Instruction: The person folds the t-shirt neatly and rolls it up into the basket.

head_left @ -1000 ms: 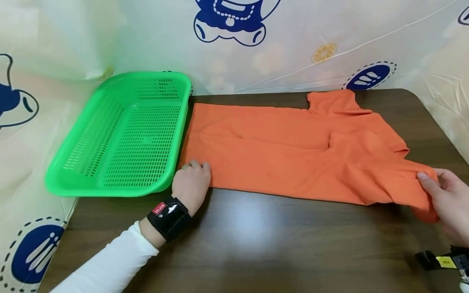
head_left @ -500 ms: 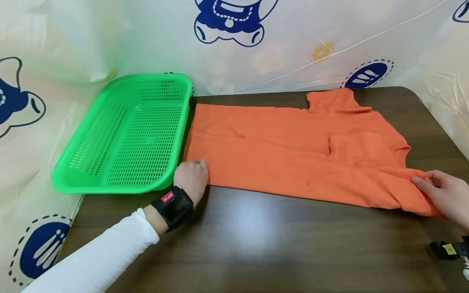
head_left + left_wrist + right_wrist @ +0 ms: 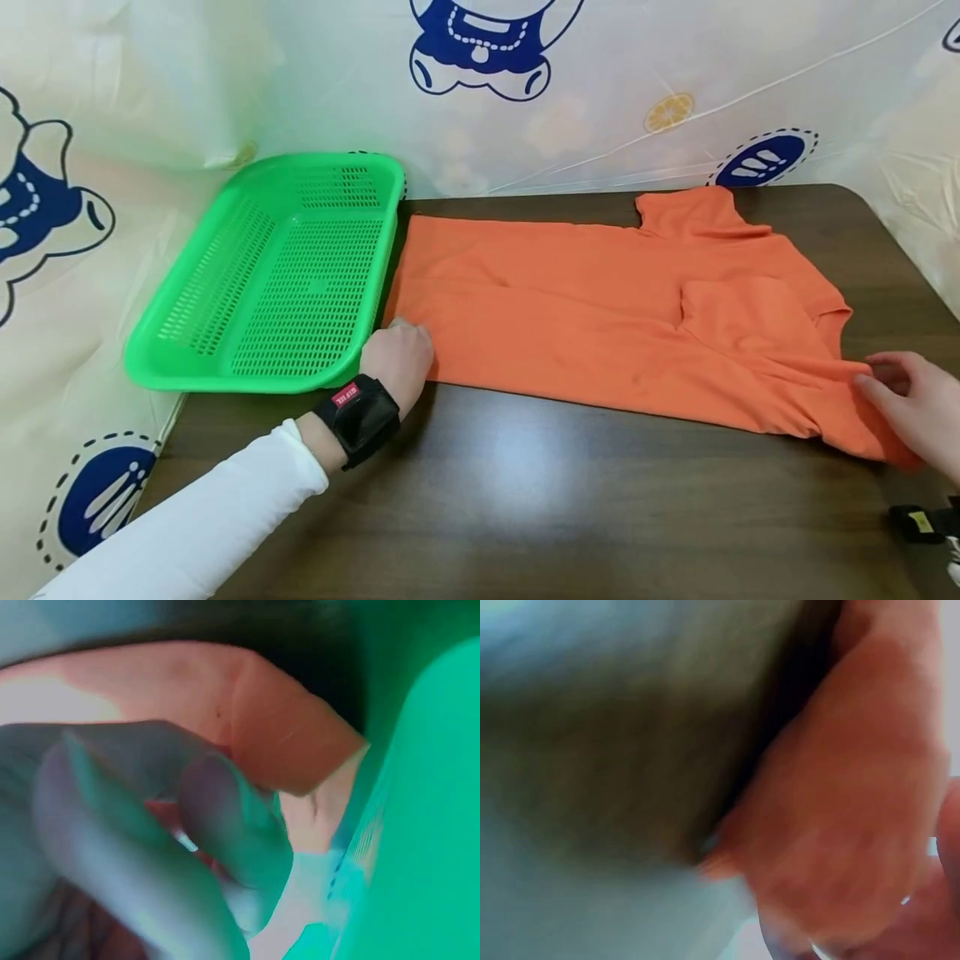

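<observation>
An orange T-shirt (image 3: 570, 308) lies folded lengthwise on the brown table, its hem at the left and a sleeve at the lower right. My left hand (image 3: 397, 358) is at the near corner of the hem, fingers curled. In the left wrist view the thumb and fingers (image 3: 232, 817) close together at the orange cloth (image 3: 285, 735). On the far side, my right hand (image 3: 918, 408) pinches the sleeve's end, thumb on top. The right wrist view is blurred, with bunched orange cloth (image 3: 847, 787) beside the fingertips.
A green perforated plastic basket (image 3: 300, 292) stands left of the shirt, its near right corner close to my left wrist. The brown table (image 3: 562, 500) stretches in front of the shirt. A printed plastic sheet (image 3: 585, 75) hangs behind the table and down its sides.
My right hand has drawn the sleeve flatter and lower toward the table, and its grip looks looser. My left hand stays at the hem corner. The head view has shifted slightly.
</observation>
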Motion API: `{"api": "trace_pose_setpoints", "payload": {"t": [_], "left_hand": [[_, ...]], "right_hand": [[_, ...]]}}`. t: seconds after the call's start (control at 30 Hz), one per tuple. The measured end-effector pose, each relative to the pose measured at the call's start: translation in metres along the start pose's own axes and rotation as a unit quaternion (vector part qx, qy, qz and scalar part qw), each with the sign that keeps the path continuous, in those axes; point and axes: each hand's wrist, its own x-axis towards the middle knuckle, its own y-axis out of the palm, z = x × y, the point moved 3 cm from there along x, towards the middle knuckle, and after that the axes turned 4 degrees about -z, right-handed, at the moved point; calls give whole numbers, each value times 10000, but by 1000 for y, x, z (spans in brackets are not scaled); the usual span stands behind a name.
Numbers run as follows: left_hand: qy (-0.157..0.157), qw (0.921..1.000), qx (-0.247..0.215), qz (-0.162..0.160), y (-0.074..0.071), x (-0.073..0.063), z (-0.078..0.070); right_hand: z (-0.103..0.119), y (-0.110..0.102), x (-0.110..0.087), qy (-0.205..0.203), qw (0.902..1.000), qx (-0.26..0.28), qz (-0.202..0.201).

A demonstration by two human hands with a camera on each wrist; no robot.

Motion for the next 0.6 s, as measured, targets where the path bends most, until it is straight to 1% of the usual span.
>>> {"api": "trace_pose_setpoints", "payload": {"t": [0.1,0.17,0.2,0.27,0.33,0.43,0.47,0.5,0.53,0.6], "left_hand": [[-40,9993,-66,-378,-10,-7,3],[-101,9978,-204,-616,-16,-12,4],[-113,9974,-247,-664,-18,-14,4],[-121,9977,-397,-540,-20,-19,4],[-15,9988,-454,-195,-19,-23,3],[217,9984,-374,362,-17,-23,2],[266,9985,-326,360,-16,-20,2],[274,9989,-291,236,-16,-17,3],[242,9993,-282,44,-17,-12,3],[134,9984,-346,-423,-18,-3,3]], "right_hand": [[26,-3,1,-344,9991,-264,13],[42,-3,2,-530,9970,-526,205],[48,-2,3,-577,9953,-687,369],[55,3,2,-700,9906,-989,637],[58,7,1,-772,9864,-1210,800],[58,8,-1,-861,9825,-1393,885],[57,8,-1,-889,9822,-1404,875],[57,7,-1,-908,9821,-1406,862],[57,7,0,-941,9823,-1388,832],[55,6,1,-927,9848,-1279,719]]}}
